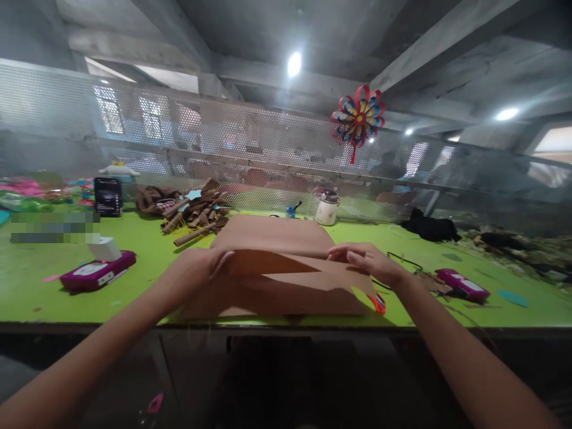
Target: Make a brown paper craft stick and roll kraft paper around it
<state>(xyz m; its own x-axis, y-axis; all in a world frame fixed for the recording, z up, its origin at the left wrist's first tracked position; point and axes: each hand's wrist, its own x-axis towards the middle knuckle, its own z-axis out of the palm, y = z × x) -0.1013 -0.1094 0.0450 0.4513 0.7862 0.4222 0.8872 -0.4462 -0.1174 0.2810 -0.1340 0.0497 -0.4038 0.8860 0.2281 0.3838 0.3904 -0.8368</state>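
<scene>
A perforated screen (268, 131) spans the desk's far edge, and below it the lime-green desk (149, 241) stretches from side to side. Centre stage, brown paper (290, 292) lies by the near edge, part of it bowed up over a shaded gap, one panel reaching back toward the far edge! Beyond it to the left, a heap of brown tubes (201, 208); over toward the far right corner, a black bundle (431, 226). A petalled ornament (360, 118) shows red against the screen. Now the hands: the left hand (201, 262) has the paper's left side in its grip, while the right hand (370, 261) bends its fingers at the right side, and whether they pinch it I cannot tell. A purple case (100, 271) sits left, a second purple case (462, 285) right. A pale bottle (328, 210) stands near the far edge, a dark phone (108, 196) upright toward the far left corner, and, smallest, a blue pot (290, 211) by the far edge
</scene>
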